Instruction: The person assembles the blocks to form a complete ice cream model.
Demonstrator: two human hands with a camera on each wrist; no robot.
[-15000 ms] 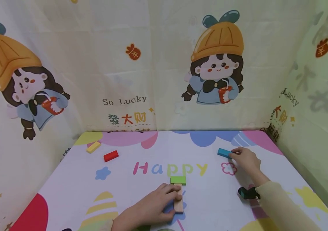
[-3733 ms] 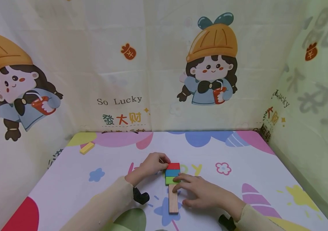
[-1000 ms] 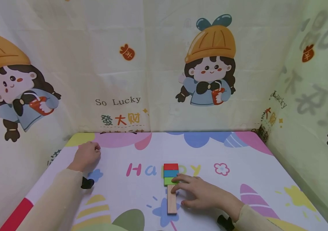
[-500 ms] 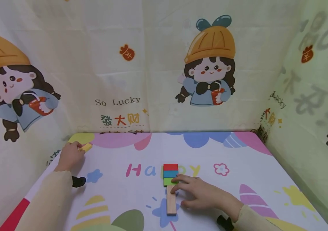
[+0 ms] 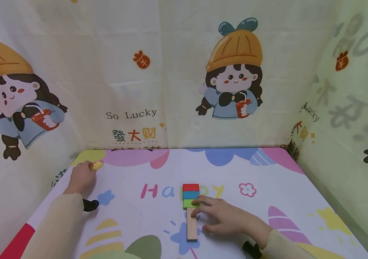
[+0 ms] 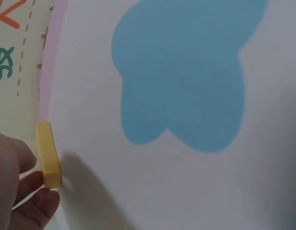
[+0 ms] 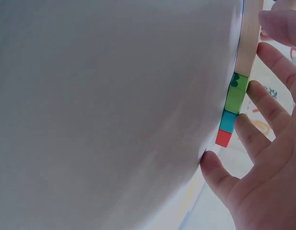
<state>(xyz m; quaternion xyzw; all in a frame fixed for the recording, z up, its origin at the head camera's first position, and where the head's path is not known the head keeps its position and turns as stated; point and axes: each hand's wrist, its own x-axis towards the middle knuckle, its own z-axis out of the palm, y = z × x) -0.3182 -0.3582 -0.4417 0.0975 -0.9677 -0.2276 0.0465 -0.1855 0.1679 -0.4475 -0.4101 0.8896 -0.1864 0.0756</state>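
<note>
At the table's far left, my left hand pinches a yellow wooden block; the left wrist view shows thumb and fingertips on the block. Near the middle lies a column of blocks. A plain wood block points lengthwise toward me, and beyond it sit a green block, a blue block and a red block, crosswise and side by side. My right hand rests beside this column with spread, loosely bent fingers. Its fingertips are at the green and plain blocks, partly covering the green one.
A white tabletop with printed shapes and letters lies under everything. Printed curtains stand along its back and sides. A black wrist strap piece hangs at the left sleeve, another at the right.
The left hand has gone from the red block, set behind the blue one, to the yellow block at far left and now pinches it. The right hand has stayed at the column this past second.
</note>
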